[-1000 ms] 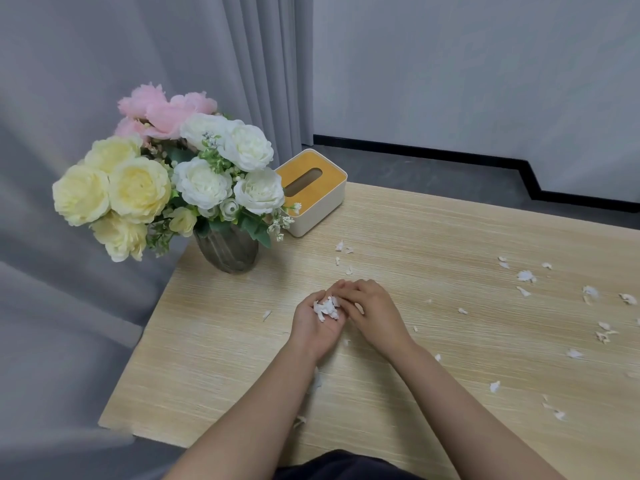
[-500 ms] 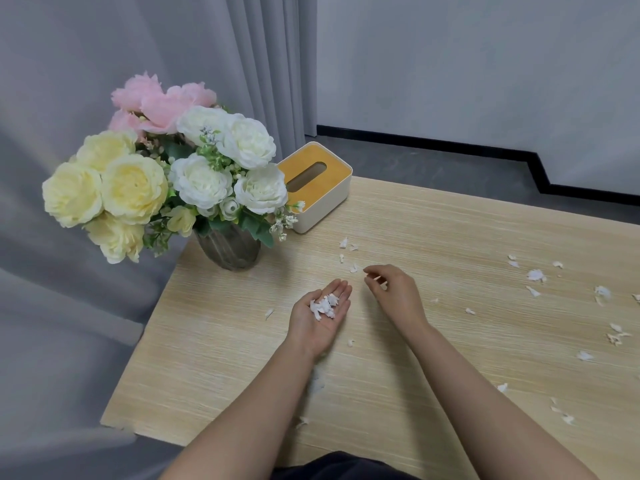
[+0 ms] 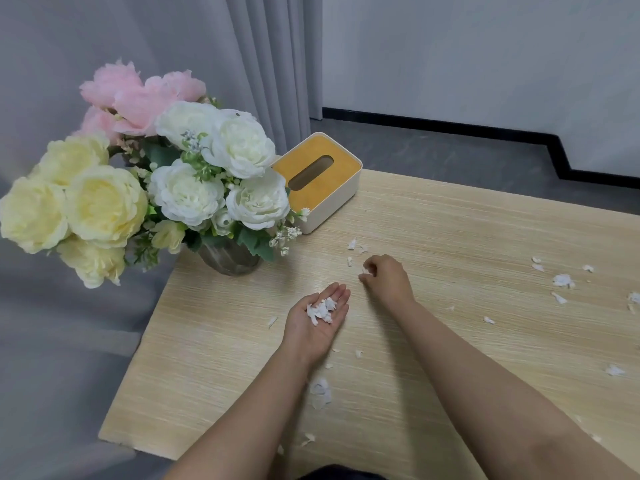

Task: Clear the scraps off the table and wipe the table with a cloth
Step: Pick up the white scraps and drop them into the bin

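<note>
**White paper bits in your palm, more strewn over the table**

White scraps [image 3: 321,310] lie heaped in your left hand [image 3: 317,323], which you hold palm up with the fingers straight, just above the pale wood-grain table [image 3: 450,216]. Your right hand [image 3: 386,279] is a little farther and to the right, knuckles up, fingers curled, pinching a small white bit [image 3: 365,270] at the fingertips. Just beyond it lie a few loose pieces [image 3: 352,244]. One sliver [image 3: 272,321] sits left of your open palm; a larger torn piece [image 3: 320,393] lies near you between your forearms, with small flecks beside it. A wider scatter [image 3: 562,280] covers the right side of the table, well apart from both hands.

At the far left corner stands a dark glass vase [image 3: 230,259] of yellow, white and pink flowers [image 3: 187,174]. Just right of it, at the far edge, sits a cream tissue box [image 3: 320,183] with an orange top and a slot. A grey curtain [image 3: 138,46] hangs behind; a white wall [image 3: 485,57] with dark skirting stands beyond the grey floor [image 3: 433,147].
</note>
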Motion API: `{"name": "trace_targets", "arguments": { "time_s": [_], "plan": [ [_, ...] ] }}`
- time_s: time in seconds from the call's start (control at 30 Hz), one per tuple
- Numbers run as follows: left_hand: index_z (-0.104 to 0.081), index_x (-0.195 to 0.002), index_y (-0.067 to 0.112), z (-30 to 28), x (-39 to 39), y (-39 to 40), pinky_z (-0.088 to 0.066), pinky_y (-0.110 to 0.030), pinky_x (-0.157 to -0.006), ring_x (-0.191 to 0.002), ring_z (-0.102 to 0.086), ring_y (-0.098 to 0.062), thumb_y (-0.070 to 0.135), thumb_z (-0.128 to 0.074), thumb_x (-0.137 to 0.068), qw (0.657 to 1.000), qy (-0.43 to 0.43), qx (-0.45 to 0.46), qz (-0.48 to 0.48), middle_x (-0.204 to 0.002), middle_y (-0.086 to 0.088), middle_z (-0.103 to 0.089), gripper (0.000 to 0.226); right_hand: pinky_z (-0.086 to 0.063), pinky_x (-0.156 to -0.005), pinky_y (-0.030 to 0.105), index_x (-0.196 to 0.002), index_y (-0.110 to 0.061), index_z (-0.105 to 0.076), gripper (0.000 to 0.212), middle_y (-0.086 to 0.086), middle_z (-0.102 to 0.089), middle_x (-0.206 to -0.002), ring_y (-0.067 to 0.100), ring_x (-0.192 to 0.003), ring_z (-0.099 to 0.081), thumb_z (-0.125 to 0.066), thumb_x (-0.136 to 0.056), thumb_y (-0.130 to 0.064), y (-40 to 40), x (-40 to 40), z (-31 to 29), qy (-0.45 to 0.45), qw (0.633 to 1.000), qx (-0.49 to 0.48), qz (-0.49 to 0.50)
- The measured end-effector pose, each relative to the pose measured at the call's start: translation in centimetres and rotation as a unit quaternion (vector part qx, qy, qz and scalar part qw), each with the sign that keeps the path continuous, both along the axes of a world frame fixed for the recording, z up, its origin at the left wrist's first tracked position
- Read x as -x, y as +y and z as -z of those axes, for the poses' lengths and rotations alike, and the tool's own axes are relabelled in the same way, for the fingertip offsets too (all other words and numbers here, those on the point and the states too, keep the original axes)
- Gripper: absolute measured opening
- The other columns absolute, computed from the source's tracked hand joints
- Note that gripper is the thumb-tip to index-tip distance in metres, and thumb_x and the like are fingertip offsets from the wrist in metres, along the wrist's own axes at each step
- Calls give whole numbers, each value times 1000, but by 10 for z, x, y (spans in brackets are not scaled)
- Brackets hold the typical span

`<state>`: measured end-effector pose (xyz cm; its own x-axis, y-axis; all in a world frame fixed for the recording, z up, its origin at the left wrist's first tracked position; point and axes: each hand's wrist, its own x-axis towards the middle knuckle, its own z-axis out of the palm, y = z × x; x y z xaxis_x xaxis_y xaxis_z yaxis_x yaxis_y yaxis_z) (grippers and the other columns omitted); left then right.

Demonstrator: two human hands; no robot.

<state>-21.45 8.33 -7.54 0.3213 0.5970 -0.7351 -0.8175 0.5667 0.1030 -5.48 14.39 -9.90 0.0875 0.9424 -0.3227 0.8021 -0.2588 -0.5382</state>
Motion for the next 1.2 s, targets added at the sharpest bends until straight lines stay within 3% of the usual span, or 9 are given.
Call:
{"name": "trace_targets", "arguments": {
  "time_s": [0.23, 0.43, 0.77, 0.87, 0.97, 1.1, 1.2],
  "plan": [
    [-65, -99, -8, 4, 3, 10, -49, -45, -85, -86, -70, -32, 13, -33, -93, 1000, 3, 10, 4, -103, -20, -68, 38, -40, -68, 28, -86, -9, -65, 9, 6, -59, -92, 23, -89, -57, -56, -88, -11, 13, -1, 5, -27, 999, -23, -26],
    [-62, -104, -7, 3, 3, 15, -50, -42, -84, -85, -71, -30, 13, -32, -94, 1000, 6, 11, 10, -102, -19, -69, 37, -43, -75, 31, -89, -6, -65, 13, 4, -57, -108, 22, -105, -47, -52, -87, -5, 32, 1, 4, -23, 996, -79, -40],
    [-61, -104, -6, -4, 6, 19, -50, -42, -84, -84, -71, -30, 13, -32, -94, 1000, 11, 4, 22, -101, -19, -69, 36, -44, -70, 35, -96, -9, -59, 14, 7, -58, -96, 25, -90, -54, -47, -91, -9, 31, -1, 2, -86, 990, -51, -96],
    [-61, -104, -6, -7, 9, 18, -50, -43, -83, -84, -71, -30, 12, -32, -94, 1000, 4, 2, 27, -99, -19, -70, 36, -44, -72, 34, -104, -10, -59, 16, 7, -58, -97, 25, -89, -55, -49, -91, -10, 23, -1, -2, -61, 995, -45, -60],
    [-61, -102, -7, -7, 12, 15, -50, -44, -81, -81, -71, -32, 11, -32, -94, 1000, -4, 4, 29, -97, -20, -70, 36, -39, -73, 27, -98, -9, -64, 14, 6, -62, -97, 22, -90, -57, -53, -89, -9, 12, 2, -10, -8, 998, -68, -8],
    [-60, -102, -7, -8, 14, 11, -51, -44, -79, -79, -71, -32, 11, -32, -94, 999, -3, 7, 42, -95, -20, -70, 35, -44, -78, 26, -91, -10, -68, 9, 4, -65, -92, 14, -84, -57, -60, -87, -9, -12, 13, -36, 74, 990, -114, 42],
    [-60, -103, -8, -12, 14, 9, -50, -42, -90, -84, -70, -33, 12, -31, -95, 998, 9, 6, 55, -94, -21, -70, 36, -45, -75, 17, -89, -12, -69, 8, -2, -64, -87, 10, -80, -57, -63, -85, -9, -36, 28, -58, 123, 982, -140, 34]
  ]
}}
